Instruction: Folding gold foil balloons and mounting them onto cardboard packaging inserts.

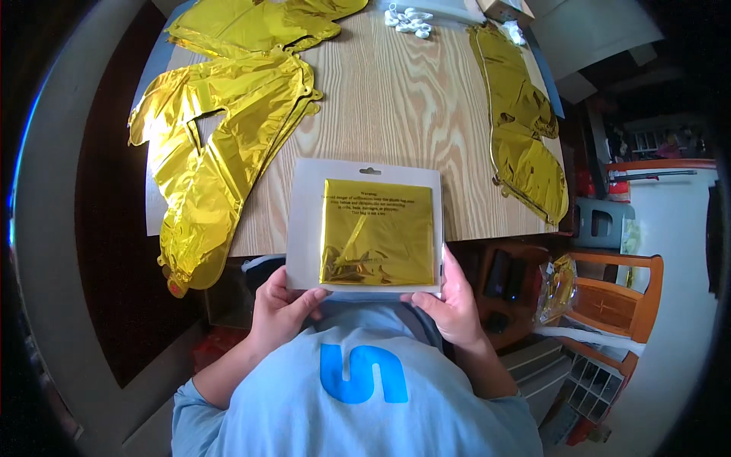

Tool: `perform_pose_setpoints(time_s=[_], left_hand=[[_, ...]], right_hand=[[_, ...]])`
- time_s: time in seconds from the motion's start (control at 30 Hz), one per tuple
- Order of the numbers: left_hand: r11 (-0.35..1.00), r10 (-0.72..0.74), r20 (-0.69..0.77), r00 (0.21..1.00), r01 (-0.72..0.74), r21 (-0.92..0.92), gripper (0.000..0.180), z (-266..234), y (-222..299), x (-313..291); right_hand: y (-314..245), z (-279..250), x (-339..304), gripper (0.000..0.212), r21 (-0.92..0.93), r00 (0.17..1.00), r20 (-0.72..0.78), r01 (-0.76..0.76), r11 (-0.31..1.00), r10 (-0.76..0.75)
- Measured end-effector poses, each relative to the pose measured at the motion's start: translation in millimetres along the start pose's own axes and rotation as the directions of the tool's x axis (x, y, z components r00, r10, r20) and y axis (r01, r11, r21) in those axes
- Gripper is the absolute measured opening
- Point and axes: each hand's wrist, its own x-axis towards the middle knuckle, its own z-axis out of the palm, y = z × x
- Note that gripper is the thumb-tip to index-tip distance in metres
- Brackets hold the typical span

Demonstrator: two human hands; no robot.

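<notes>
Between both hands I hold a flat white package [306, 221] with a hanging slot at its top edge. A folded gold foil balloon [381, 244] shows on its face, under clear film with printed text. My left hand [285, 303] grips the lower left corner, thumb across the bottom edge. At the lower right corner my right hand [449, 305] is closed on the package, its thumb along the bottom. The package tilts up toward me at the table's near edge. The fingers behind it are hidden.
Flat gold foil balloons lie at the table's left [236, 114], far left [259, 23] and right [525, 137]. White bundled pieces [410, 20] and a cardboard box [506, 11] sit at the back of the wooden table [381, 99]. A wooden chair [609, 305] stands right.
</notes>
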Motion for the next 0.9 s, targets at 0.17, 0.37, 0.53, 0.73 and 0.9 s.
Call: perform_pose_setpoints(time_s=[0.17, 0.37, 0.53, 0.73, 0.9], left_hand=[[0.998, 0.043, -0.042, 0.998, -0.041, 0.037, 0.019, 6.9, -11.0, 6.1], [0.979, -0.124, -0.056, 0.991, 0.131, 0.157, 0.024, 6.2, 3.6, 15.3], [0.952, -0.132, -0.109, 0.985, 0.156, 0.262, 0.027, 7.5, -0.2, 17.4], [0.223, 0.261, -0.015, 0.965, -0.045, 0.974, 0.04, 4.4, 29.7, 8.8], [-0.08, 0.643, 0.363, 0.675, -0.412, 0.908, 0.063, 9.5, 40.2, 30.5]], right_hand=[[25.1, -10.7, -3.0, 0.032, 0.001, 0.993, -0.118, -0.027, 1.0, 0.027], [43.2, -5.4, -1.5, 0.014, 0.068, 0.965, -0.263, 0.001, 0.998, 0.017], [53.8, -5.6, 2.3, 0.014, 0.095, 0.932, -0.359, -0.024, 0.995, 0.056], [51.9, -13.1, 7.8, 0.013, 0.08, 0.926, -0.374, -0.02, 0.997, 0.049], [42.1, -13.0, 17.8, 0.013, 0.113, 0.944, -0.316, -0.066, 0.991, 0.098]])
